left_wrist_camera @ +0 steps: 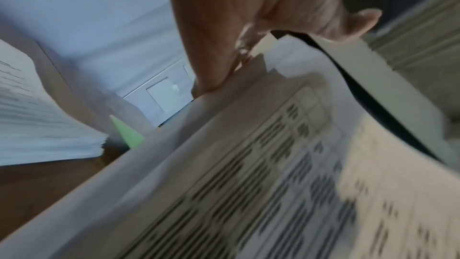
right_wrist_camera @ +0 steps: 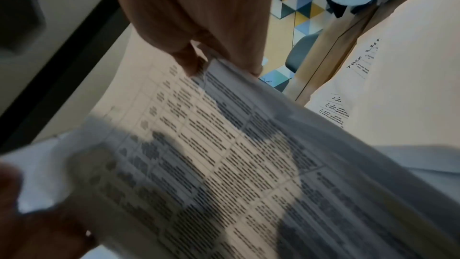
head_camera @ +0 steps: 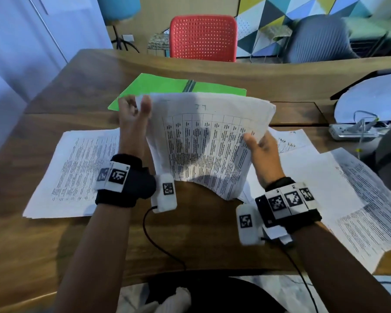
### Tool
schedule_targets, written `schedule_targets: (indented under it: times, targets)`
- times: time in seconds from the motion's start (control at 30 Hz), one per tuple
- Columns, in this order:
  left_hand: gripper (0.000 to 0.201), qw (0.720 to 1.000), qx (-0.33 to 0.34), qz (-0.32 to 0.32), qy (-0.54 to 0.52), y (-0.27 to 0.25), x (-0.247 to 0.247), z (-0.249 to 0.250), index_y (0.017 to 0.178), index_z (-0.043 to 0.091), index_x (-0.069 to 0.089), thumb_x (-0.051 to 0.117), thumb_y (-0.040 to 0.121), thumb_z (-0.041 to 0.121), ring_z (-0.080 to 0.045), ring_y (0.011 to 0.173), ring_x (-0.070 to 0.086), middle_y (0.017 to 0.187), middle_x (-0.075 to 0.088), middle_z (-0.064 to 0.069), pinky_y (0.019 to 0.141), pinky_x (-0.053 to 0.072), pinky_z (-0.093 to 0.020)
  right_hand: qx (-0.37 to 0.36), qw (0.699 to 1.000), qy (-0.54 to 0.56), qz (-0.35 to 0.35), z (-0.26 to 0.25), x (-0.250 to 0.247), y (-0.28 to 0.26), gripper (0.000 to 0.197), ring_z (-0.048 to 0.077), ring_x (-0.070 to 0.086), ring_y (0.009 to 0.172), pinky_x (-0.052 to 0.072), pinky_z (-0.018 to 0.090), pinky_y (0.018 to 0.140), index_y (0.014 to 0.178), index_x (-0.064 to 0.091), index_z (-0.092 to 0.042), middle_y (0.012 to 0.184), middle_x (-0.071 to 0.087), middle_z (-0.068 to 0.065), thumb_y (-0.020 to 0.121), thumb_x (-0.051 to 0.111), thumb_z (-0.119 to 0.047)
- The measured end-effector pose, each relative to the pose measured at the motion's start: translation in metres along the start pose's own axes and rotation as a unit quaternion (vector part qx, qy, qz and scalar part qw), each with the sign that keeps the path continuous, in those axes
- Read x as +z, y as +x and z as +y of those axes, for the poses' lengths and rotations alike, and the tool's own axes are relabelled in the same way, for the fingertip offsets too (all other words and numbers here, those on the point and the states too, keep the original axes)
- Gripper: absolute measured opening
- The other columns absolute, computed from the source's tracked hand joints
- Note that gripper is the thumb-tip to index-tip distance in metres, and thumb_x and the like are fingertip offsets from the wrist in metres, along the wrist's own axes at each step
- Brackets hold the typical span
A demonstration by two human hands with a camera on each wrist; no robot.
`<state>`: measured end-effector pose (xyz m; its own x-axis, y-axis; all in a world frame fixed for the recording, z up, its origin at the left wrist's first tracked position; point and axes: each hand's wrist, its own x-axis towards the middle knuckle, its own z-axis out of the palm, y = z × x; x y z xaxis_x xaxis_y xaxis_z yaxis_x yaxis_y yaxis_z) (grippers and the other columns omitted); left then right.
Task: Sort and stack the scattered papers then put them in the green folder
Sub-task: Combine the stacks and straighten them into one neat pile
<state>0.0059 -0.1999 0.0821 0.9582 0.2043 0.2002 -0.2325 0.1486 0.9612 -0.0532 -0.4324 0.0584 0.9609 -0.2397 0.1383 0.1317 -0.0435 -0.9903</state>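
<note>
I hold a bundle of printed sheets (head_camera: 208, 141) with a table on top, lifted off the wooden desk and bowed. My left hand (head_camera: 138, 111) pinches its upper left corner between thumb and fingers; the wrist view shows the thumb (left_wrist_camera: 214, 50) on the sheet edge (left_wrist_camera: 224, 145). My right hand (head_camera: 261, 152) grips the right edge, thumb on top; the sheets (right_wrist_camera: 224, 155) run under its fingers (right_wrist_camera: 191, 60). The green folder (head_camera: 158, 86) lies open flat behind the bundle. A paper stack (head_camera: 77, 168) lies at left and loose sheets (head_camera: 339, 195) at right.
A red chair (head_camera: 203, 37) and a grey chair (head_camera: 318, 39) stand beyond the desk's far edge. A white round object (head_camera: 370, 96) and a white power strip (head_camera: 352, 129) sit at the right. Cables trail from both wristbands over the near desk edge.
</note>
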Motion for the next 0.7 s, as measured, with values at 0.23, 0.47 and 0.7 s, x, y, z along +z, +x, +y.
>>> schedule_targets:
  times: [0.23, 0.47, 0.7]
  targets:
    - [0.011, 0.998, 0.006, 0.047, 0.041, -0.007, 0.006, -0.007, 0.101, 0.004, 0.059, 0.054, 0.093, 0.009, 0.009, 0.065, 0.063, 0.065, 0.071, 0.021, 0.063, 0.052, -0.013, -0.078, 0.996, 0.033, 0.030, -0.021, 0.007, 0.016, 0.010, 0.010, 0.059, 0.092, 0.050, 0.026, 0.081, 0.101, 0.047, -0.016, 0.103, 0.057, 0.006, 0.092, 0.047, -0.020]
    - [0.071, 0.997, -0.040, -0.061, -0.019, -0.018, -0.005, -0.014, 0.113, 0.004, 0.050, 0.079, 0.060, 0.041, -0.022, 0.092, 0.062, 0.101, 0.062, -0.010, 0.078, 0.054, -0.036, -0.029, 0.998, -0.004, -0.054, -0.009, 0.004, 0.015, 0.050, 0.026, 0.056, 0.112, 0.051, 0.038, 0.091, 0.121, 0.040, -0.017, 0.121, 0.052, 0.012, 0.079, 0.066, -0.026]
    - [0.014, 0.999, 0.030, 0.009, 0.010, -0.009, 0.003, 0.013, 0.079, 0.013, 0.062, 0.054, 0.091, 0.013, -0.004, 0.067, 0.065, 0.065, 0.071, 0.011, 0.064, 0.056, -0.025, -0.119, 0.993, 0.020, -0.011, -0.041, 0.021, 0.024, 0.025, 0.028, 0.056, 0.104, 0.046, 0.050, 0.093, 0.105, 0.050, -0.016, 0.109, 0.057, 0.015, 0.082, 0.050, -0.024]
